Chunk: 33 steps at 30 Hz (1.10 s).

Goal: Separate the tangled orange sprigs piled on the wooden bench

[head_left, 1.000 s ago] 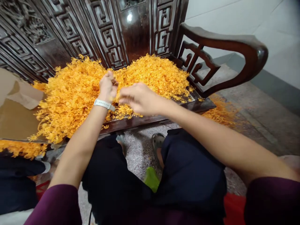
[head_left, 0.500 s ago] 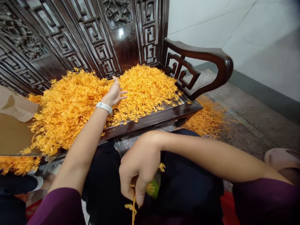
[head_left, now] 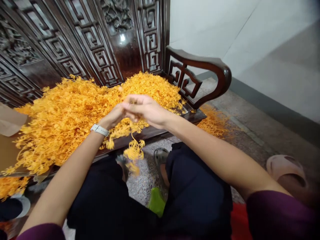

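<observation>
My right hand (head_left: 150, 110) and my left hand (head_left: 116, 116) meet in front of the heap on the bench. A yellow-orange plastic flower sprig (head_left: 135, 150) dangles by a thin curled stem from beneath my right hand, its lower end blurred. The right fingers are closed and reach over the left fingertips. Motion and overlap hide how the left fingers lie. A pale watch band circles my left wrist. Behind both hands spreads a large heap of yellow-orange plastic flower sprigs (head_left: 67, 120), with a denser mound of flower pieces (head_left: 155, 86) at its right.
The heap lies on a dark carved wooden bench (head_left: 130, 60) with a curved armrest (head_left: 212, 65). Orange stems (head_left: 215, 123) are piled on the floor beyond it. A cardboard piece (head_left: 10, 136) is at left, a green object (head_left: 157, 201) between my legs, a slipper (head_left: 286, 173) at right.
My right hand has risen from my lap to meet my left hand. The left hand has drawn back from the mound towards me. The sprig now dangles above the floor.
</observation>
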Each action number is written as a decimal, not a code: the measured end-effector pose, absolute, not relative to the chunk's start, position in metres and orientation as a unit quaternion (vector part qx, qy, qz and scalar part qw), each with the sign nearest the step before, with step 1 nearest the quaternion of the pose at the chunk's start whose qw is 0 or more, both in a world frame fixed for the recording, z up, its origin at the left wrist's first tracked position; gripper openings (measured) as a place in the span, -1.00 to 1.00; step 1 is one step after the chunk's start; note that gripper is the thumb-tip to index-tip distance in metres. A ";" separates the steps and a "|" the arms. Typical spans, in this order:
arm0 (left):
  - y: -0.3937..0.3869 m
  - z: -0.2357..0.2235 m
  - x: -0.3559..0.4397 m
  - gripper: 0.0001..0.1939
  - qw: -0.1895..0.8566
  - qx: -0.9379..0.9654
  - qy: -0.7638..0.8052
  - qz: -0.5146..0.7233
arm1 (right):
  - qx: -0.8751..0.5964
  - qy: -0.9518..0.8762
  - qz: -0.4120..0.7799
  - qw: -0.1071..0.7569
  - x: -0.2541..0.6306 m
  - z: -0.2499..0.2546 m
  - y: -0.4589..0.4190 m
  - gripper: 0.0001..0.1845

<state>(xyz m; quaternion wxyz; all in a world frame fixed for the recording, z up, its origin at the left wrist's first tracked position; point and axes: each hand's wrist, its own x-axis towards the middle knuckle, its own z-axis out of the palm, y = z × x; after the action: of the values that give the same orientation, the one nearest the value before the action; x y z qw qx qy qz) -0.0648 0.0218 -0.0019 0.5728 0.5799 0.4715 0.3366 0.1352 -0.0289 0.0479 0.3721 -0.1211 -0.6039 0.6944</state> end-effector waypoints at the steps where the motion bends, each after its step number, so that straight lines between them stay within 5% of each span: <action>1: 0.018 0.009 -0.062 -0.46 0.578 0.576 0.463 0.346 | -0.155 -0.561 0.691 0.429 0.139 0.047 -0.019 -0.74; 4: 0.004 0.038 -0.053 -0.29 0.583 0.574 0.435 0.376 | -0.228 -0.453 0.673 0.539 0.147 0.044 0.008 -0.72; 11: 0.001 0.034 -0.058 -0.51 0.470 0.639 0.434 0.427 | -0.289 -0.334 0.657 0.611 0.161 0.041 0.032 -0.73; 19: 0.006 0.027 -0.042 -0.44 0.368 0.692 0.420 0.457 | -0.258 -0.343 0.698 0.574 0.146 0.044 0.019 -0.78; 25: -0.002 0.033 -0.030 -0.62 0.249 0.710 0.413 0.513 | -0.255 -0.375 0.694 0.559 0.132 0.039 0.013 -0.79; 33: 0.002 0.032 -0.033 -0.74 0.367 0.620 0.399 0.567 | -0.289 -0.434 0.711 0.472 0.125 0.033 0.011 -0.75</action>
<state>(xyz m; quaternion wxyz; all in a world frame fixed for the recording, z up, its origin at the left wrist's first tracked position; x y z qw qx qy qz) -0.0330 0.0015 0.0317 0.3673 0.6196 0.3990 0.5674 0.1248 0.0111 0.0333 0.4718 -0.2885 -0.4339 0.7112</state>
